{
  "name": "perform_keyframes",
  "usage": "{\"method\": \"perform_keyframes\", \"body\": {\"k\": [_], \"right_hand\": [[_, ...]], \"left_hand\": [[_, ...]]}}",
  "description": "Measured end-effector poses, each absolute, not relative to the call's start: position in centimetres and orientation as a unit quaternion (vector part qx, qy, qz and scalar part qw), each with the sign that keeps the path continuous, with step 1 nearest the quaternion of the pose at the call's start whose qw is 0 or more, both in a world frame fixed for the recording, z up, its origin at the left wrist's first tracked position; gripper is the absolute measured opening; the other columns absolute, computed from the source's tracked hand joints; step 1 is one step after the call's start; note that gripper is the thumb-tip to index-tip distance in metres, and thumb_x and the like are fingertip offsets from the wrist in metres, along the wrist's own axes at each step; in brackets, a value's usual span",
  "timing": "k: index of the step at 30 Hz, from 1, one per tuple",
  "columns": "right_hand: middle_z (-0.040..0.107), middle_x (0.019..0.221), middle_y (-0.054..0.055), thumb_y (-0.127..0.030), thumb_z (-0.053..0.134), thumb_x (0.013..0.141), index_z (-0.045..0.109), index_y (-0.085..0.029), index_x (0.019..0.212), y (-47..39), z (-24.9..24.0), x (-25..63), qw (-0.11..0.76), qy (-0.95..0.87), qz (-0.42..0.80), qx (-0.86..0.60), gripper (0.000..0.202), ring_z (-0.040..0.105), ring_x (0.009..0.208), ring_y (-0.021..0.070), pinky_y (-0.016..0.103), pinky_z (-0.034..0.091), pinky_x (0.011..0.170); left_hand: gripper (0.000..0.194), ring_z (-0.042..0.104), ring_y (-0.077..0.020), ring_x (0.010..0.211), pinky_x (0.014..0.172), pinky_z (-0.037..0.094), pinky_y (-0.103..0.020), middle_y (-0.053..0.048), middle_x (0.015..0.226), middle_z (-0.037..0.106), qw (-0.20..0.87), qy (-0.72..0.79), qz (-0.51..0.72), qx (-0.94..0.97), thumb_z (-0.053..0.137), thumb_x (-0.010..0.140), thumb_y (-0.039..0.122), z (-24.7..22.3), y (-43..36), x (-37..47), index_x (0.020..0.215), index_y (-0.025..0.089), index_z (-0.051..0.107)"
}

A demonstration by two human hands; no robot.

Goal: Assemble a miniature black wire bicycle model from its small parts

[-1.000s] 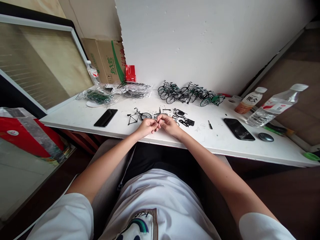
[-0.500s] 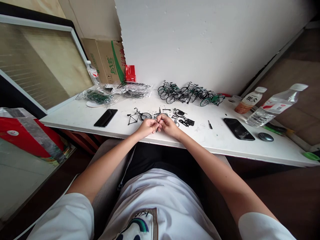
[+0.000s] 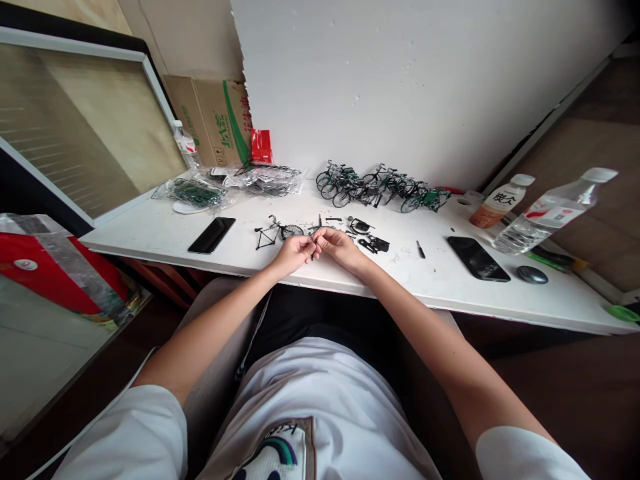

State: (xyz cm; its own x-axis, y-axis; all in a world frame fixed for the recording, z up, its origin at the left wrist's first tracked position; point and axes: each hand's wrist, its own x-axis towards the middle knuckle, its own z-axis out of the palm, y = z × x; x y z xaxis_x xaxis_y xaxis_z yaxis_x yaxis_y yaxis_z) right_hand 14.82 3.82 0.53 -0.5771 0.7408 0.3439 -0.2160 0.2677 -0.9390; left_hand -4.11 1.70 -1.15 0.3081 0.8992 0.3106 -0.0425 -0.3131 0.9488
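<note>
My left hand (image 3: 295, 255) and my right hand (image 3: 336, 247) meet fingertip to fingertip above the front part of the table. Both are closed in a pinch around a small dark piece, mostly hidden by the fingers, so its kind does not show. Just behind my left hand a partly built black model bicycle (image 3: 273, 233) lies with its frame and one wheel joined. Loose black model parts (image 3: 375, 245) are spread to the right of my right hand, and tiny bits are scattered behind both hands.
Several finished model bicycles (image 3: 370, 187) stand along the wall. Bagged parts (image 3: 200, 192) lie at the back left near a carton (image 3: 210, 127). Phones (image 3: 212, 235) flank the work area. A small black tool (image 3: 421, 249), a mouse (image 3: 532, 274) and bottles (image 3: 550, 212) are to the right.
My right hand's fingers have shifted slightly, now covering more of the small dark piece. My left hand is almost where it was, and the things on the table have not moved.
</note>
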Motion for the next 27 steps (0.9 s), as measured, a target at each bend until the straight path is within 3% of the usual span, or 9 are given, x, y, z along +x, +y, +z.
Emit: {"method": "perform_keyframes", "body": {"k": [10,18,27], "right_hand": [[0.070,0.080,0.000,-0.065,0.088,0.083,0.068,-0.020,0.099,4.08,0.54,15.17,0.408,-0.680,0.572,-0.209,0.051,0.067,0.071,0.0169,0.033,0.057,0.076],[0.071,0.082,0.002,-0.065,0.083,0.089,0.072,-0.021,0.097,3.89,0.62,14.73,0.464,-0.708,0.473,-0.245,0.046,0.067,0.078,0.0185,0.033,0.054,0.080],[0.071,0.081,0.003,-0.066,0.077,0.093,0.073,-0.019,0.098,3.82,0.63,14.75,0.457,-0.707,0.470,-0.263,0.048,0.066,0.080,0.0180,0.032,0.052,0.081]], "left_hand": [[0.031,0.052,-0.0087,0.052,0.052,0.042,-0.022,-0.005,0.070,0.070,0.465,0.348,0.486,0.653,0.079,0.091,0.042,-1.50,1.87,-3.90,0.082,0.013,0.072],[0.044,0.051,-0.0100,0.055,0.056,0.042,-0.024,-0.003,0.070,0.067,0.397,0.375,0.551,0.631,0.078,0.092,0.056,-1.49,1.67,-3.51,0.075,0.016,0.068],[0.052,0.053,-0.0101,0.055,0.055,0.043,-0.025,-0.007,0.076,0.072,0.426,0.378,0.555,0.606,0.079,0.090,0.065,-1.45,1.56,-3.33,0.085,0.015,0.070]]}}
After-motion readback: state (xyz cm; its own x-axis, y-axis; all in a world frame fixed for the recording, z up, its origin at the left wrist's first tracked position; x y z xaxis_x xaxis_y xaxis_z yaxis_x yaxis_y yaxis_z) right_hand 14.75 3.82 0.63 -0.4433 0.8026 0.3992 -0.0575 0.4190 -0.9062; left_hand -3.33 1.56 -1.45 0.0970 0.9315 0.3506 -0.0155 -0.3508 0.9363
